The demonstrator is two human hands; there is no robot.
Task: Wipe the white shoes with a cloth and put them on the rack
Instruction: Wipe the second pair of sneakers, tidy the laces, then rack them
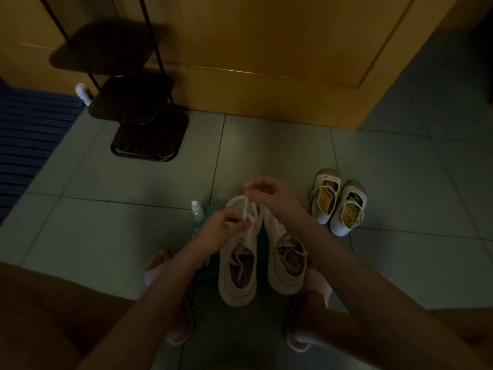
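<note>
floor (pixel 106 236): pale tiles, dim light; carries every item listed below.
backdrop: wooden door (pixel 266 49) along the far edge of the floor.
rack (pixel 144 134): black, tiered, at the far left of the floor against the door; no shoes visible on it; well apart from the work area.
white sneakers (pixel 237 276): pair set side by side at the near middle of the floor, toes pointing away, between the knees for easy two-handed reach.
teal sheet (pixel 263 237): lies under the pair, probably the wiping cloth or a catch mat; cannot tell which.
spray bottle (pixel 197 210): upright just beside the left sneaker's toe, within reach, probably for wetting.
lace (pixel 246 209): drawn up taut from the left sneaker's forefoot.
left hand (pixel 221 231): low over the left sneaker, fingers curled, pinching the lace near the eyelets, likely to steady it.
right hand (pixel 269 193): raised above the toes, wrist bent, thumb and fingertips pinching the lace's upper end.
step in hand: judged as lace loosening or removal ahead of wiping; wiping not yet begun.
second pair (pixel 337 206): strapped white shoes with bright insoles, toward the right edge of the floor, untouched.
mat (pixel 32 124): blue, striped, at the left edge.
</note>
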